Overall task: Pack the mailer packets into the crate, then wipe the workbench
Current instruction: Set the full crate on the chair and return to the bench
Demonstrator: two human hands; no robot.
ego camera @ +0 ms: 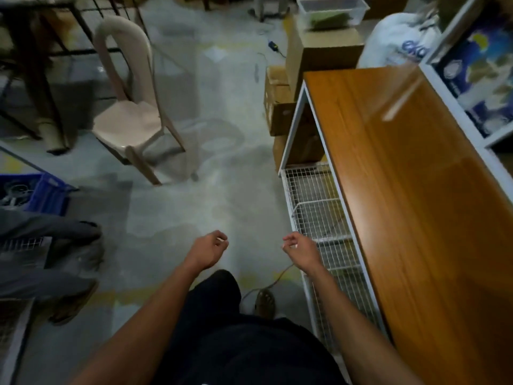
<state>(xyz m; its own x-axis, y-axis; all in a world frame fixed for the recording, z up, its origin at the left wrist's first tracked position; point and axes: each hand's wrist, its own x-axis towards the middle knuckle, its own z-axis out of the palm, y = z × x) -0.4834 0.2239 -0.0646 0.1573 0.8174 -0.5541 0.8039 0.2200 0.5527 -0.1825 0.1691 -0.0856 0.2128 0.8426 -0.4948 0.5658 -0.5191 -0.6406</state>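
Workbench (416,190) lengthwise, receding ahead-right

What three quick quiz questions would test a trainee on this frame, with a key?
1. True or false: the workbench top has mailer packets on it.
2. Which is the blue crate nearer: A the left hand, B the right hand?
3. What stands on the floor beyond the hands?

Key: 1 false, the visible top is bare. 2 A. 3 A beige plastic chair. Both hands hang loosely curled, holding nothing.
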